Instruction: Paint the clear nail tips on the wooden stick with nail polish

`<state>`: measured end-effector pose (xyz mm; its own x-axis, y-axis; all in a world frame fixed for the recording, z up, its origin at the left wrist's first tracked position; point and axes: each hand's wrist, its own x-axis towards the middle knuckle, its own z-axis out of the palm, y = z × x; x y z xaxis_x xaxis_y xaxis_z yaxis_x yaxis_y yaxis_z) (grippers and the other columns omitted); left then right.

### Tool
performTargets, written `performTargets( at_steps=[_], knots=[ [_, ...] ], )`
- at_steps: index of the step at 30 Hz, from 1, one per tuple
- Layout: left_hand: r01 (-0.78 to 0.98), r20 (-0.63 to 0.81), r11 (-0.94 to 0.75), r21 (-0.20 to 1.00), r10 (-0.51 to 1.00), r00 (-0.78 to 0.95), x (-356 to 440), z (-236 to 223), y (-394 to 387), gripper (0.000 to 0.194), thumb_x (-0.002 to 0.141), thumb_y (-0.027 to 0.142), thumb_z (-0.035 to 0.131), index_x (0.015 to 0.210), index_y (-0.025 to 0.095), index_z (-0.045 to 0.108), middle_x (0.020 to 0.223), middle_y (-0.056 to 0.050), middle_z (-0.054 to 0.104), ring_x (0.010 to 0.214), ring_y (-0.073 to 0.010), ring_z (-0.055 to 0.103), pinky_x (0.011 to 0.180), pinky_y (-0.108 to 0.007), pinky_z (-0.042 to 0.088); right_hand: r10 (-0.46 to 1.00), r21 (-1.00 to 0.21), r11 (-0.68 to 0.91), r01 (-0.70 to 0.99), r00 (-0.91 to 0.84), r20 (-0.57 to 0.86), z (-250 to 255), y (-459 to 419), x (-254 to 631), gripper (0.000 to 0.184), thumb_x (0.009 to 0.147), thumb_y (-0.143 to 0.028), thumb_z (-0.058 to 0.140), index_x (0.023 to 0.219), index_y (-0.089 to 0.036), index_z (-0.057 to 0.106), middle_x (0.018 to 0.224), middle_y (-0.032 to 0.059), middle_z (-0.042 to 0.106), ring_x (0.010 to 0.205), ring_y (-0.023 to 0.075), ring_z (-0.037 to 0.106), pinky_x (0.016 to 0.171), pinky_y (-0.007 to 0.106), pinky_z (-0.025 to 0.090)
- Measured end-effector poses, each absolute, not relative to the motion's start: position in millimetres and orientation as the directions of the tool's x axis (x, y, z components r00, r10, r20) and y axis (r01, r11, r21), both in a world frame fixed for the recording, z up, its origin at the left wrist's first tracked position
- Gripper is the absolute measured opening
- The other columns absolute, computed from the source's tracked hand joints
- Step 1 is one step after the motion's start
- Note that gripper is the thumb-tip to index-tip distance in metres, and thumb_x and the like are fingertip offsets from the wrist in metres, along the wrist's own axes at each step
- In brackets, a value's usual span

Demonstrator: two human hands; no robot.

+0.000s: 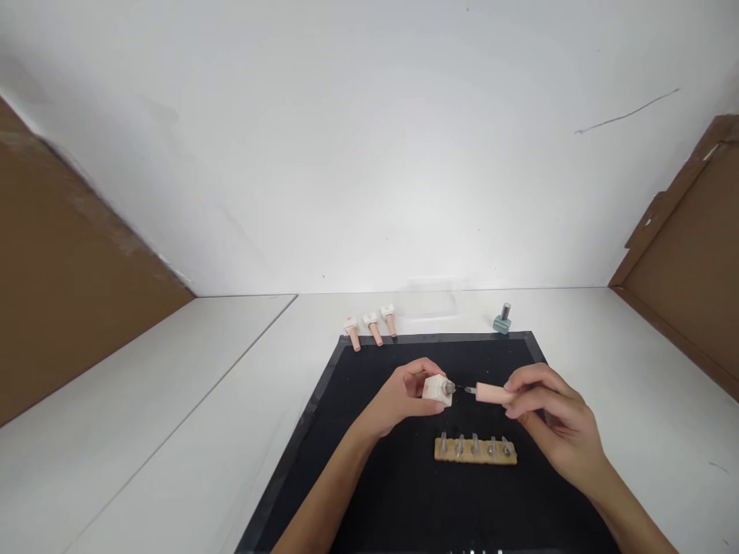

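Bottle [433,390] in left hand [392,400], pinched by its sides, neck tilted right, seemingly to face the brush [469,390]. Cap [492,394] gripped in right hand [563,423], brush just off the neck. Nearer, strip [466,457] with 5 clear tips [475,444], well inside mat [404,492] edges. Beyond the hands, room up to the far edge; then 3 capped bottles [370,319] left, 1 blue bottle [501,324] right.

Soft, bright light is spreading across the white wall [369,154], peaking above the worktop [173,369]'s far edge; small glints are dotting the black mat [404,492]'s near edge; wide-angle distortion is stretching the sides; fine details are looking soft.
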<state>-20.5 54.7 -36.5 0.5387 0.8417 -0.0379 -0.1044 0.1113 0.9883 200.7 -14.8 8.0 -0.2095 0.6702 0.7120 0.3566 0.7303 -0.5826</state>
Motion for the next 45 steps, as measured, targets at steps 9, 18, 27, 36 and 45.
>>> performTargets(
  at_steps=[9, 18, 27, 36, 45],
  knots=[
    [-0.327, 0.102, 0.097, 0.94, 0.836, 0.539, -24.8, -30.2, 50.8, 0.033, 0.053, 0.027, 0.086, 0.079, 0.016, 0.068, 0.077, -0.001, 0.057, 0.069, -0.0127, 0.052, 0.062, -0.023, 0.04, 0.612, -0.466, 0.767, 0.441, -0.286, 0.738, 4.0, -9.6, 202.6, 0.03, 0.079, 0.006, 0.047, 0.076, -0.021, 0.06, 0.084, 0.0031, 0.06, 0.072, 0.0142, 0.062, 0.056, 0.022, 0.05],
    [-0.308, 0.075, 0.119, 0.944, 0.831, 0.551, -23.5, -26.0, 49.3, 0.036, 0.048, 0.03, 0.088, 0.077, 0.016, 0.071, 0.077, 0.0, 0.053, 0.066, -0.0123, 0.049, 0.06, -0.024, 0.038, 0.635, -0.486, 0.76, 0.431, -0.335, 0.696, 1.6, -9.9, 200.8, 0.03, 0.08, 0.004, 0.046, 0.077, -0.022, 0.059, 0.084, 0.0034, 0.059, 0.07, 0.0154, 0.062, 0.05, 0.024, 0.047],
    [-0.287, 0.055, 0.138, 0.948, 0.818, 0.572, -22.5, -22.6, 48.9, 0.036, 0.047, 0.03, 0.088, 0.076, 0.016, 0.072, 0.077, 0.0, 0.052, 0.065, -0.0119, 0.048, 0.06, -0.025, 0.038, 0.616, -0.474, 0.776, 0.416, -0.332, 0.714, 5.0, -9.4, 200.5, 0.032, 0.077, 0.007, 0.046, 0.074, -0.021, 0.06, 0.083, 0.0033, 0.06, 0.071, 0.0144, 0.062, 0.052, 0.022, 0.049],
    [-0.281, 0.039, 0.167, 0.945, 0.796, 0.604, -22.4, -24.1, 49.7, 0.039, 0.046, 0.03, 0.088, 0.077, 0.016, 0.071, 0.076, 0.0, 0.052, 0.063, -0.012, 0.049, 0.059, -0.025, 0.039, 0.58, -0.469, 0.803, 0.367, -0.302, 0.756, 7.3, -8.4, 196.9, 0.034, 0.077, 0.009, 0.045, 0.07, -0.02, 0.062, 0.08, 0.0033, 0.062, 0.07, 0.0144, 0.062, 0.055, 0.024, 0.052],
    [-0.244, 0.01, 0.186, 0.952, 0.776, 0.631, -20.0, -22.4, 48.5, 0.041, 0.044, 0.03, 0.089, 0.078, 0.016, 0.071, 0.076, -0.001, 0.053, 0.065, -0.0132, 0.051, 0.06, -0.026, 0.042, 0.592, -0.478, 0.798, 0.366, -0.33, 0.735, 8.0, -9.1, 195.4, 0.035, 0.076, 0.007, 0.045, 0.072, -0.022, 0.064, 0.078, 0.0036, 0.063, 0.068, 0.0162, 0.063, 0.052, 0.026, 0.052]
  ],
)
